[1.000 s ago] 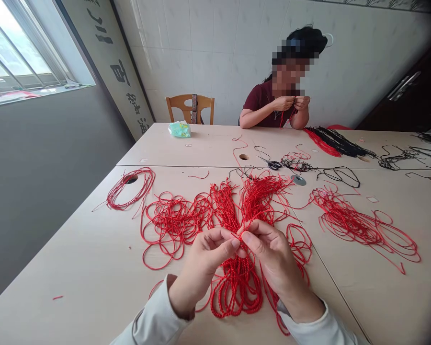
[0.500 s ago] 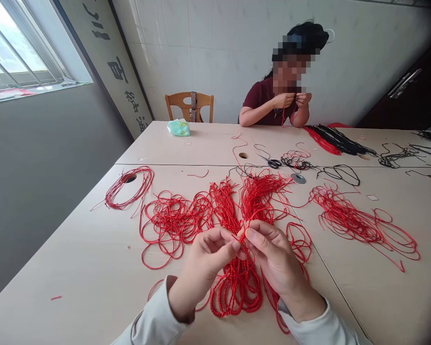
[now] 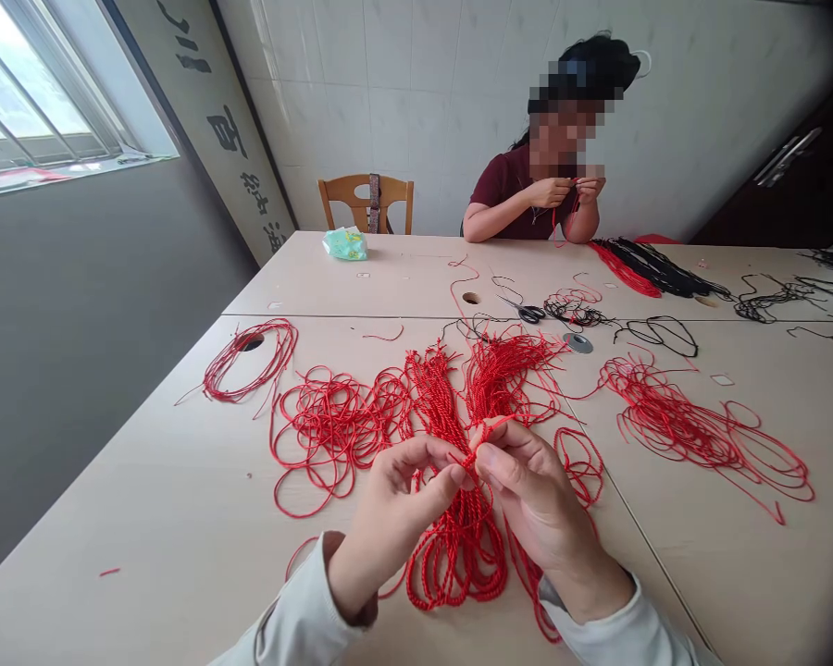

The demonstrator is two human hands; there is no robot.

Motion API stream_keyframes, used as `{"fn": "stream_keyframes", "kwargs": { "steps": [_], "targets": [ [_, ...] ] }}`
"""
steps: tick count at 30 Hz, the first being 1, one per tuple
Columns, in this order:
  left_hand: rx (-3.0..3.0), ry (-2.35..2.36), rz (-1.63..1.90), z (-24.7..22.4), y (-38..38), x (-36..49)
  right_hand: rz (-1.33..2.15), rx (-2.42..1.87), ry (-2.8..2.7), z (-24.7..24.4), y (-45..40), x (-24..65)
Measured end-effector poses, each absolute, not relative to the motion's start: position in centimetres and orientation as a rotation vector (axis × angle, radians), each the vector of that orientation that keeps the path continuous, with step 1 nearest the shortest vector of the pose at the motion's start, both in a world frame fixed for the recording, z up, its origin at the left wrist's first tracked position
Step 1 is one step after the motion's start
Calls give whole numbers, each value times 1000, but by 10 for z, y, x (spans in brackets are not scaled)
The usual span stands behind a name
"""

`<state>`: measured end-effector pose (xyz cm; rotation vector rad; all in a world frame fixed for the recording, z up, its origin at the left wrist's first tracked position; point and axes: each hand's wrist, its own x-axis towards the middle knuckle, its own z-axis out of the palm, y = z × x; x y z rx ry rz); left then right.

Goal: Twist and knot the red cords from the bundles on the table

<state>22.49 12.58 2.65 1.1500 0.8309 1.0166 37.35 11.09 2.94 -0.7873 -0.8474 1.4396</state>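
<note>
Between the fingertips of both hands is a red cord [image 3: 484,431], with a short end sticking out past my right fingers. My left hand [image 3: 416,490] pinches it from the left, thumb against forefinger. Close beside it, my right hand [image 3: 534,490] pinches the same cord, its thumb on top. Below and behind the hands lies a bundle of twisted red cords [image 3: 451,555], looped at the near end. A second red bundle [image 3: 503,370] fans out just beyond my right hand. The exact knot or crossing at my fingertips is too small to make out.
Loose red cord piles lie left [image 3: 333,416] and right [image 3: 687,416], with a red coil [image 3: 212,384] farther left. Scissors [image 3: 529,314], black cords [image 3: 666,268] and a tissue pack [image 3: 345,244] are farther back. Across the table a person [image 3: 506,199] handles red cord.
My hands stay nearly in place, still pinching the cord. The cord end by my right fingers now points more to the right. The person opposite has shifted their hands slightly.
</note>
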Motion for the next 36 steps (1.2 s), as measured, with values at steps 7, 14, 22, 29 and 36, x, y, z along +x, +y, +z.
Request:
{"fn": "stream_keyframes", "kwargs": {
  "steps": [7, 14, 22, 29, 36],
  "targets": [
    [1073, 798, 1009, 22, 127, 224, 1438, -791, -823, 25, 111, 372],
    [1049, 788, 1038, 23, 125, 224, 1418, -811, -807, 30, 111, 371],
    [1078, 787, 1047, 26, 126, 224, 1390, -840, -817, 29, 109, 373],
    [1015, 784, 1017, 24, 126, 224, 1369, -871, -806, 29, 112, 372],
    [954, 757, 990, 22, 126, 224, 1354, -888, -808, 30, 110, 372]
  ]
}}
